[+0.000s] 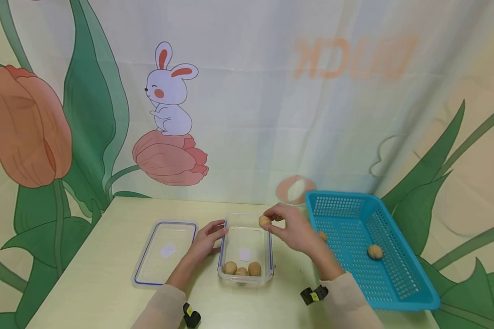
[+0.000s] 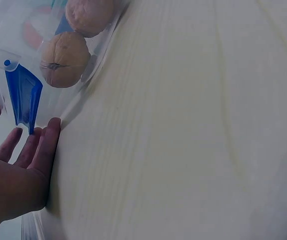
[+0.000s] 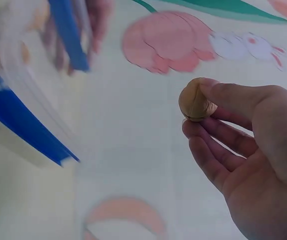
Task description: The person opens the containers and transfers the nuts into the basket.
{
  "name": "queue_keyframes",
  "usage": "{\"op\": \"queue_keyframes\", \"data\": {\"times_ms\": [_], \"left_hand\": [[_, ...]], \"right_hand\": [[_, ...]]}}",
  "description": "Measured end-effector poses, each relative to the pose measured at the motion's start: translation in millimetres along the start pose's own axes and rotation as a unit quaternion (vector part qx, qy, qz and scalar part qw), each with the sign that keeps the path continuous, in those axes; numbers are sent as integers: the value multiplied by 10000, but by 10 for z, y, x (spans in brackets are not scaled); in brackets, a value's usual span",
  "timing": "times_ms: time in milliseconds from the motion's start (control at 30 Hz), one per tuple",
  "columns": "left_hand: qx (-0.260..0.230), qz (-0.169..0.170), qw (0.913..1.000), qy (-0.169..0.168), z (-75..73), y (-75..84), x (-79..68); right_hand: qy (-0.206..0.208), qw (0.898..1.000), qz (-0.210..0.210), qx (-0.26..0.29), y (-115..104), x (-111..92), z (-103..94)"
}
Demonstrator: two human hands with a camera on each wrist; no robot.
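Observation:
A clear plastic food container (image 1: 245, 278) with blue-edged sides stands on the table, with several walnuts (image 1: 254, 268) gathered at its near end. My left hand (image 1: 206, 238) rests against the container's left side, its fingers fairly straight and touching the wall by a blue clip (image 2: 24, 95). Over the far right corner of the container, my right hand (image 1: 293, 227) pinches a walnut (image 3: 197, 100) between thumb and fingertips. The held walnut is above the rim, apart from the others.
A clear lid (image 1: 153, 262) with a blue seal lies left of the container. To the right stands a blue perforated basket (image 1: 354, 278) holding a walnut (image 1: 375, 251) and another partly hidden by the right arm. A printed curtain (image 1: 247, 114) hangs behind the table.

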State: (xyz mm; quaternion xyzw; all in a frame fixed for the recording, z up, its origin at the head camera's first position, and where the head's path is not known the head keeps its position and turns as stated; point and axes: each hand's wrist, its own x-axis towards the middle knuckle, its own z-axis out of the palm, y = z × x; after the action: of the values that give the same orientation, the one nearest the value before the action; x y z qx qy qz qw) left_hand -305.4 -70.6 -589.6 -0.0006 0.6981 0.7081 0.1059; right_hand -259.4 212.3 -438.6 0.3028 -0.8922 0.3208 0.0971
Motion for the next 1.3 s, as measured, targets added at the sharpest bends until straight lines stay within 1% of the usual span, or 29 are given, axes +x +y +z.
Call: {"op": "queue_keyframes", "data": {"times_ms": [133,267,367,500,667,767,967,1133,1300], "left_hand": [[-23,-15,10000,20,2,7,6],[-50,-41,10000,24,4,12,28],[-52,-5,10000,15,4,10,43],[13,-28,10000,28,3,17,30],[51,-44,10000,32,-6,18,17],[19,-39,10000,47,-10,16,18],[-45,-41,10000,41,-12,-3,11],[-59,-51,10000,21,-10,-4,3],[-52,-31,10000,9,-3,4,-2]], "right_hand": [[251,9996,139,-45,41,-70,-266],[453,9982,352,-192,108,-146,-484],[593,9970,462,-200,182,-191,-604],[731,9951,648,-124,315,-261,-702],[956,9903,1009,21,532,-360,-765],[1018,9867,1262,120,659,-414,-795],[1149,9785,1714,64,898,-538,-806],[1287,9704,2045,64,1080,-585,-751],[1401,9653,2202,-61,1291,-576,-626]]}}
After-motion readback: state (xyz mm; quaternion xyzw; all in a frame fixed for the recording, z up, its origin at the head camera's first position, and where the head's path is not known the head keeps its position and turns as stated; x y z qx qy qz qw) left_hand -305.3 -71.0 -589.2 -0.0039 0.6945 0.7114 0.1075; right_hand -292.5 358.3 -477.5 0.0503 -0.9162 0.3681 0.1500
